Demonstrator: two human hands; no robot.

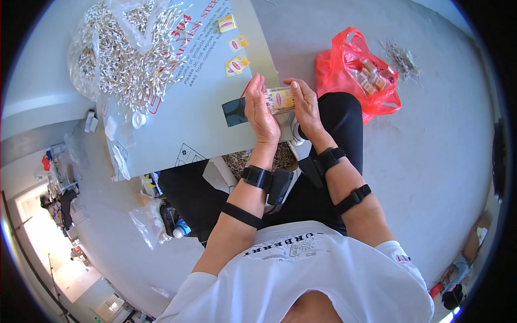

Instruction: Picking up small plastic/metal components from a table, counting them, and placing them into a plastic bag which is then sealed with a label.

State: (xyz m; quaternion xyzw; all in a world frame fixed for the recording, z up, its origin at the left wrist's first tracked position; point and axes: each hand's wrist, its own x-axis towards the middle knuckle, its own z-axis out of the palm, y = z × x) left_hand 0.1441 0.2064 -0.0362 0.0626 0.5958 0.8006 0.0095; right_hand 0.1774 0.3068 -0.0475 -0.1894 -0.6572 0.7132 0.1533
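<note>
A pack of cotton swabs point(281, 99) with a yellow label stands between my palms at the table's right edge. My left hand point(262, 114) presses on its left side with fingers stretched upward. Against its right end rests my right hand point(306, 106), thumb and fingers bent around the side. Just left of my left hand lies a dark rectangular sheet point(233, 112). Several loose yellow labels point(237, 43) are spread beyond my hands. A large heap of loose cotton swabs point(126, 59) spills from a clear plastic bag at the far left.
The table point(161, 142) has a printed grey surface. A red plastic bag point(336, 70) with several packs stands to the right, near a small heap of debris point(401, 60) on the floor. Below the table's edge sits an open box point(218, 175) of brownish sticks. A white roll point(138, 119) lies left.
</note>
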